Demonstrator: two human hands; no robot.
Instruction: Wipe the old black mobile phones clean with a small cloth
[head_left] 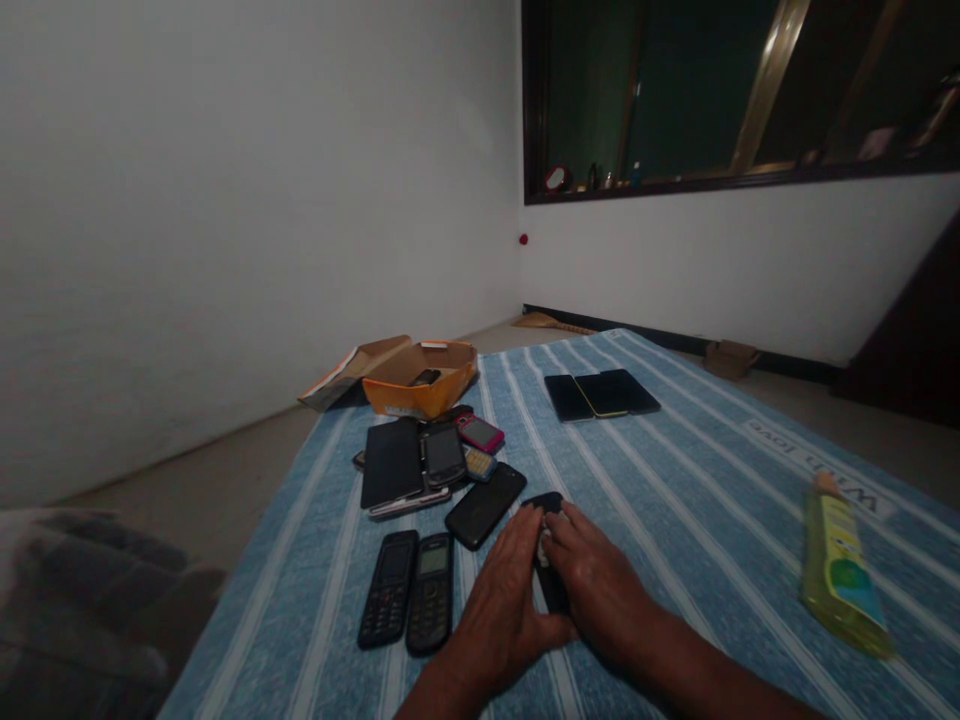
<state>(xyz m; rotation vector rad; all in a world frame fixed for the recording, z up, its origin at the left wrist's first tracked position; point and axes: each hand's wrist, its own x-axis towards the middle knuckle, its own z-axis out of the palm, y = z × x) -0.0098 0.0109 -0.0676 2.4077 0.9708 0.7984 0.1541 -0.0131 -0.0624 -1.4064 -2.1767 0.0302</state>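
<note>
A dark mobile phone (553, 590) lies on the striped cloth with both my hands on it. My left hand (504, 590) grips it from the left, fingers along its edge and thumb by its lower end. My right hand (596, 570) closes over it from the right, its bent fingers covering most of the front. Just beyond is a black smartphone (486, 506). To the left, two keypad phones, one black (388, 588) and one greyer (431, 592), lie side by side. A pile behind them has a black flat device (391, 462), a touchscreen phone (443, 453) and a pink phone (480, 432).
An open orange cardboard box (420, 400) with a phone inside stands at the table's far left. Several dark flat devices (600, 394) lie together farther back. At the right lies a yellow bottle (844, 575) on the blue striped cloth (705, 520).
</note>
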